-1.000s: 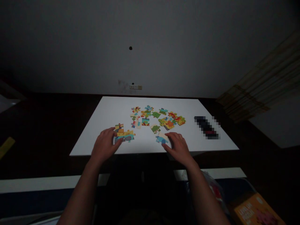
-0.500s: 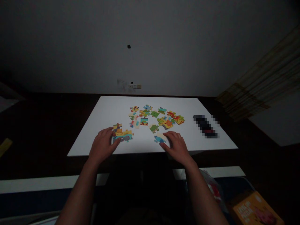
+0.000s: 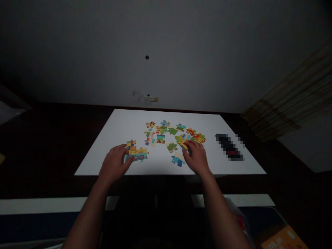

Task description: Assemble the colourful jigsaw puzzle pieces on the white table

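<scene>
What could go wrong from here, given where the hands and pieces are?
1. The left hand is at the edge of the joined pieces; an uneven push might work the joints loose.
2. The right hand reaches into the crowded pieces; its fingers might drag a neighbour along.
3. The blue-and-cream piece lies beside the right thumb, toward the near edge of the white table; a careless sweep could knock it off.

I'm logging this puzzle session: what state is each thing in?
Left hand: at joined pieces, grip unclear
Joined pieces: interlocked, flat on table
Right hand: at yellow-green piece, grip unclear
Yellow-green piece: partly covered
Blue piece: flat, apart from joined pieces
Orange box: cut off; open or shut unclear
Dark item: pixelated, state unclear
</scene>
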Tool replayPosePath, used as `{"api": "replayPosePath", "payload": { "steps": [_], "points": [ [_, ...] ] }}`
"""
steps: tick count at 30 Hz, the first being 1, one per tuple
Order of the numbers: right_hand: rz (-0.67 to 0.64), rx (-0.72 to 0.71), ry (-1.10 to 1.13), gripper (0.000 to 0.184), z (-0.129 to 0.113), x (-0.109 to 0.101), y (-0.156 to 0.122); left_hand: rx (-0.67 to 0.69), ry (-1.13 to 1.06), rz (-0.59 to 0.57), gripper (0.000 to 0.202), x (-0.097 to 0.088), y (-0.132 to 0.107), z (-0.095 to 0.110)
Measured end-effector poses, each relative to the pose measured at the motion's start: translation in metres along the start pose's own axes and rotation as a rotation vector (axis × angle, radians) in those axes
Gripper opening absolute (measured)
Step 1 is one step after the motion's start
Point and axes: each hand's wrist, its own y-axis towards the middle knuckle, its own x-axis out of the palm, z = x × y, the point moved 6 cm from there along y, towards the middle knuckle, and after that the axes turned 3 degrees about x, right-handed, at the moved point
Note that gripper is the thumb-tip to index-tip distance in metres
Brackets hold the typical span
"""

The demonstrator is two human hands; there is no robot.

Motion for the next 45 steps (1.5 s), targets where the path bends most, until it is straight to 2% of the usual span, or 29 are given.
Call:
{"api": "replayPosePath", "payload": {
  "steps": [3, 9, 13, 16, 20, 23, 28, 31, 34, 37, 39, 42, 45],
  "points": [
    [-0.012, -0.019, 0.066, 0.037, 0.004, 0.000, -0.004, 0.004, 0.000, 0.007, 0.030, 0.000, 0.000, 0.000],
    [-0.010, -0.055, 0.117, 0.043, 0.002, -0.001, -0.006, 0.030, -0.015, 0.029, 0.031, 0.000, 0.000, -0.001],
    [0.024, -0.020, 0.181, 0.036, -0.003, -0.008, -0.008, 0.042, -0.003, 0.034, 0.029, 0.000, -0.001, -0.001],
    [0.134, 0.113, 0.277, 0.039, 0.007, -0.017, -0.011, 0.040, 0.001, 0.039, 0.029, 0.000, -0.001, -0.001],
    [0.359, 0.364, 0.439, 0.049, 0.035, -0.028, -0.020, 0.039, 0.000, 0.040, 0.029, 0.000, -0.001, -0.001],
    [0.417, 0.422, 0.561, 0.052, 0.045, -0.028, -0.023, 0.038, 0.000, 0.031, 0.029, 0.001, 0.000, 0.000],
    [0.335, 0.434, 0.591, 0.045, 0.041, -0.025, -0.020, 0.022, -0.012, 0.037, 0.031, 0.000, 0.000, -0.001],
    [0.263, 0.400, 0.571, 0.034, 0.037, -0.023, -0.020, 0.021, -0.010, 0.030, 0.032, 0.000, -0.001, -0.001],
    [0.190, 0.234, 0.523, 0.020, 0.028, -0.021, -0.022, 0.022, -0.010, 0.026, 0.033, -0.001, 0.000, 0.000],
    [0.119, 0.060, 0.438, 0.021, 0.016, -0.019, -0.029, 0.023, -0.013, 0.028, 0.032, -0.001, 0.000, 0.001],
    [0.091, 0.011, 0.383, 0.022, 0.012, -0.019, -0.035, 0.029, -0.013, 0.035, 0.031, -0.001, 0.000, 0.001],
    [0.116, 0.038, 0.384, 0.027, 0.014, -0.023, -0.040, 0.032, -0.006, 0.046, 0.032, 0.000, -0.001, 0.001],
    [0.203, 0.218, 0.499, 0.030, 0.035, -0.028, -0.042, 0.028, 0.010, 0.033, 0.032, 0.002, 0.000, -0.002]
  ]
}}
